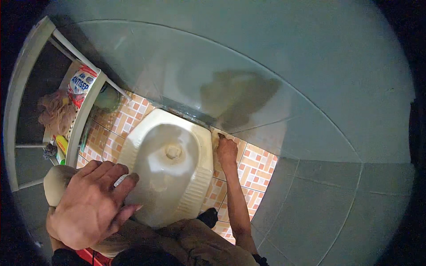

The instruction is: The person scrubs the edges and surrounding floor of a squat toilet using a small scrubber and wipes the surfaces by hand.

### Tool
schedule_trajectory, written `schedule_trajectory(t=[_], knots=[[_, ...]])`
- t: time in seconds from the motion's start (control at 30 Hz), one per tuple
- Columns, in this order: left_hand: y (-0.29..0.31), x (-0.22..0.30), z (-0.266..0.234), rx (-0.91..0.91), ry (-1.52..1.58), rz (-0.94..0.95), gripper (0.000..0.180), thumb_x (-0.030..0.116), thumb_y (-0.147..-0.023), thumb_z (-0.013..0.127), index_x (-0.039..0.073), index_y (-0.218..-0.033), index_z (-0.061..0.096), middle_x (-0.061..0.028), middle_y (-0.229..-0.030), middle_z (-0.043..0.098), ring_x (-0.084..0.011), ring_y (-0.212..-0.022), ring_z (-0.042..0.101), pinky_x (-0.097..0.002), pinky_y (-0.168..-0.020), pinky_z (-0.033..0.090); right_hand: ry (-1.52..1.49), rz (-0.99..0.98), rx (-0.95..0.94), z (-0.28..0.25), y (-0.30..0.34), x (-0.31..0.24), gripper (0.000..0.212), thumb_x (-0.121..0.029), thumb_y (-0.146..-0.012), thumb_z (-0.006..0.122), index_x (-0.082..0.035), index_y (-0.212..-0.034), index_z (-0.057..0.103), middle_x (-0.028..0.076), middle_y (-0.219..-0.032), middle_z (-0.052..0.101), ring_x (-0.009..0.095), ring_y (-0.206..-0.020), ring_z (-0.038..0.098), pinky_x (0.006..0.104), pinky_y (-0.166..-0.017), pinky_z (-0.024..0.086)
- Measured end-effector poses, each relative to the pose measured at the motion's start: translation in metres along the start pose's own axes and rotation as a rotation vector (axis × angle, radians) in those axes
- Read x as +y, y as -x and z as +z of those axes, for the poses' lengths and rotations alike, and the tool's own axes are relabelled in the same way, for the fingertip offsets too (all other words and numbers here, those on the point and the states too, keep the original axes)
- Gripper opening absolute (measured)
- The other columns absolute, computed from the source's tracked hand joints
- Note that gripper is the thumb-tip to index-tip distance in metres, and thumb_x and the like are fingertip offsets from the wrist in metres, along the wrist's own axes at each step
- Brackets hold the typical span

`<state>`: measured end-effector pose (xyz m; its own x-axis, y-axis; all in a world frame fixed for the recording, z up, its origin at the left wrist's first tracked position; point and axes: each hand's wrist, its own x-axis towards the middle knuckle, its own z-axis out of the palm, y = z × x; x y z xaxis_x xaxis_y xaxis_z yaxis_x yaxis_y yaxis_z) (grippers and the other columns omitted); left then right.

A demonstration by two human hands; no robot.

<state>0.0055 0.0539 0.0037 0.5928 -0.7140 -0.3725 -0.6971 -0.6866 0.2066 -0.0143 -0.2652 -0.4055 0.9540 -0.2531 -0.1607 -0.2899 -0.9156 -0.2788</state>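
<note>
A cream squat toilet (203,153) with ridged footrests is set in the floor before me. My right hand (227,151) reaches down to the tiles beside its far right corner. The fingers there are closed and pressed low by the rim; what they hold, if anything, is too small to make out. Close to the camera, my left hand (91,199) hangs over my bent left knee (57,184). Its fingers are loosely bent, with the thumb held apart, and nothing shows in them.
A corner shelf rack (88,104) stands at left, carrying a red and white packet (82,84), a pinkish mesh puff (57,108) and a yellow bottle (62,144). Grey walls (328,88) rise behind and to the right of the orange patterned floor tiles (257,170). A damp patch (237,95) darkens the far wall.
</note>
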Motion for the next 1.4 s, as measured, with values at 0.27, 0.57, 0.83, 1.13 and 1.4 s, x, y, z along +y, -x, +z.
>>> schedule_trajectory(t=[0.27, 0.57, 0.83, 1.13, 1.4], knots=[[-0.001, 0.002, 0.001, 0.017, 0.014, 0.027, 0.046, 0.034, -0.087, 0.073, 0.002, -0.119, 0.065, -0.0159, -0.116, 0.065, -0.0315, -0.110, 0.062, -0.0423, -0.098, 0.046, 0.021, 0.073, -0.001, 0.019, -0.013, 0.021, 0.030, -0.020, -0.098, 0.056, -0.009, -0.123, 0.069, 0.027, -0.088, 0.072, 0.044, -0.082, 0.073, 0.0539, -0.071, 0.059], [-0.002, 0.003, 0.003, 0.059, 0.045, 0.014, 0.050, 0.033, -0.081, 0.079, 0.004, -0.118, 0.065, -0.0164, -0.114, 0.068, -0.0359, -0.107, 0.064, -0.0469, -0.095, 0.050, 0.031, 0.019, 0.098, 0.006, -0.008, 0.006, 0.028, -0.017, -0.099, 0.052, -0.007, -0.117, 0.071, 0.025, -0.083, 0.072, 0.044, -0.077, 0.072, 0.0540, -0.071, 0.058], [0.001, 0.004, 0.001, 0.018, 0.048, -0.019, 0.050, 0.034, -0.081, 0.079, 0.004, -0.119, 0.065, -0.0167, -0.116, 0.068, -0.0363, -0.109, 0.064, -0.0472, -0.097, 0.050, 0.191, 0.077, 0.167, -0.004, -0.002, 0.006, 0.025, -0.017, -0.097, 0.053, -0.006, -0.089, 0.074, 0.019, -0.080, 0.073, 0.037, -0.075, 0.074, 0.0484, -0.064, 0.057], [0.000, 0.003, 0.001, 0.002, -0.005, 0.046, 0.048, 0.034, -0.088, 0.073, 0.002, -0.121, 0.063, -0.0172, -0.117, 0.064, -0.0325, -0.109, 0.062, -0.0426, -0.095, 0.047, 0.231, -0.084, 0.118, 0.001, -0.006, 0.001, 0.022, -0.014, -0.091, 0.060, -0.009, -0.109, 0.073, 0.014, -0.075, 0.074, 0.032, -0.068, 0.074, 0.0457, -0.060, 0.059], [-0.002, 0.004, -0.002, 0.004, 0.007, 0.047, 0.048, 0.033, -0.087, 0.074, 0.002, -0.121, 0.063, -0.0170, -0.116, 0.065, -0.0316, -0.108, 0.062, -0.0425, -0.095, 0.047, -0.047, -0.065, 0.143, -0.030, 0.017, -0.020, 0.033, -0.019, -0.100, 0.050, -0.005, -0.125, 0.067, 0.028, -0.083, 0.072, 0.042, -0.081, 0.073, 0.0545, -0.073, 0.057]])
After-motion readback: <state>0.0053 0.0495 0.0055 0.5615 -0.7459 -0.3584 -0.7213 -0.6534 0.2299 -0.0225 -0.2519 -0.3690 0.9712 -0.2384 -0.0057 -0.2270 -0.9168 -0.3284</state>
